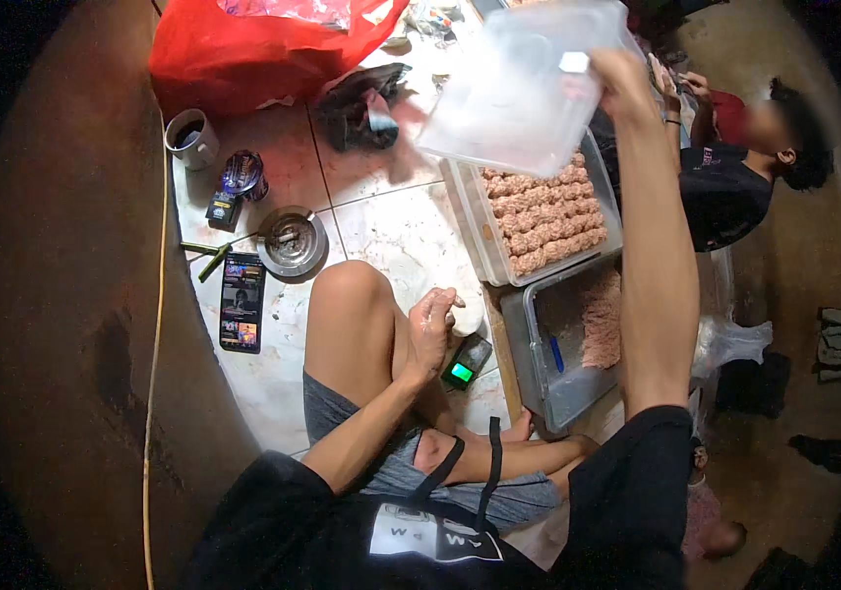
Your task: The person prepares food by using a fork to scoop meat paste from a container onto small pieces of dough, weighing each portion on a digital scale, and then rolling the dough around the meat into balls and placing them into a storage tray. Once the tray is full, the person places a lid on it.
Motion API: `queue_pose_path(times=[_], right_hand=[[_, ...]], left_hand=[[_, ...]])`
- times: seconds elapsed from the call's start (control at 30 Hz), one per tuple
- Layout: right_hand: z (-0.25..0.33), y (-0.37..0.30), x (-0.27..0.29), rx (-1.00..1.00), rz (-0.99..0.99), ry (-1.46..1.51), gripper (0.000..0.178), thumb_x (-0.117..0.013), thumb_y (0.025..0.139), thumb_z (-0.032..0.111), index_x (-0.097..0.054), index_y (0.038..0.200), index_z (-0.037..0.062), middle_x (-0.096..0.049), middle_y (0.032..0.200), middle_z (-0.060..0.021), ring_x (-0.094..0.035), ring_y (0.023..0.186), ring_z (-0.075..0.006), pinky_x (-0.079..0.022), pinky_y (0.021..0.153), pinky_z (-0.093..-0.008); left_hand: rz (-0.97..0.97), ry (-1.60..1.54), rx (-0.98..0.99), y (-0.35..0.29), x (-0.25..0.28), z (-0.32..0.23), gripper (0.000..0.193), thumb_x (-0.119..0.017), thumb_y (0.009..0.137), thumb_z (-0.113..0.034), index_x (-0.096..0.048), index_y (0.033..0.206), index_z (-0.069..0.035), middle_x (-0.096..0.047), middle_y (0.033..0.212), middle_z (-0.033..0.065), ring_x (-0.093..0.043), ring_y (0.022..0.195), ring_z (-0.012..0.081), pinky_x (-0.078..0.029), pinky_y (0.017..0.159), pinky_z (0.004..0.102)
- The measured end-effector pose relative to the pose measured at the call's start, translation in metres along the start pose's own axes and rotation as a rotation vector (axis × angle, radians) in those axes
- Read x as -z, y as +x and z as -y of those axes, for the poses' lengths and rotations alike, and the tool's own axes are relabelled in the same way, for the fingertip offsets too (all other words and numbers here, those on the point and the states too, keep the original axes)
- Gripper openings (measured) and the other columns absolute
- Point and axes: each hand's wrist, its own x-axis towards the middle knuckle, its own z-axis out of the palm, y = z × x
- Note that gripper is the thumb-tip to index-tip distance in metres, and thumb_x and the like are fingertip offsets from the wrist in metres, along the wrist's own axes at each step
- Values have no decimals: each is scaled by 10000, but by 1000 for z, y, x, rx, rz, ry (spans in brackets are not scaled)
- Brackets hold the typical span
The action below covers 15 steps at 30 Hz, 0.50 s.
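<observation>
Up at the top right my right hand (622, 84) is closed on the edge of a translucent plastic lid (504, 108), which hangs tilted over a clear plastic box (480, 231). Rows of pinkish, lumpy balls (548, 221) fill that box, partly covered by the lid from this view. My left hand (430, 329), smeared with something pale, is curled closed above my crossed legs. Whatever it may hold is hidden. Just beside it are a white round dish (470, 315) and a small digital scale (465, 364) with a lit green display.
A grey-lidded tub (578, 393) holds pink stringy material and a blue pen (556, 354). Leftward lie a phone (240, 305), a metal ashtray (292, 242), a mug (191, 138) and a dark cup (243, 175). A red plastic bag (263, 64) sits behind; another person (735, 187) is at right.
</observation>
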Motion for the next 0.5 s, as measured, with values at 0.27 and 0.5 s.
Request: queue_pose_path(times=[0.27, 0.5], right_hand=[[-130, -190, 90, -371, -515, 525, 450, -478, 883, -68, -490, 1325, -148, -618, 1290, -294, -694, 1119, -463, -615, 971, -644], [-204, -237, 70, -376, -630, 701, 460, -536, 891, -70, -488, 1343, 6, -596, 1328, -240, -702, 1102, -437, -614, 920, -671]], left_hand=[[-136, 286, -148, 59, -39, -13, 590, -777, 910, -569, -624, 1031, -11, -528, 758, 7, -501, 716, 129, -438, 655, 315], [-363, 749, -272, 162, -39, -34, 695, -875, 776, -621, -626, 924, 10, -709, 871, 186, -662, 830, 275, -530, 777, 399]])
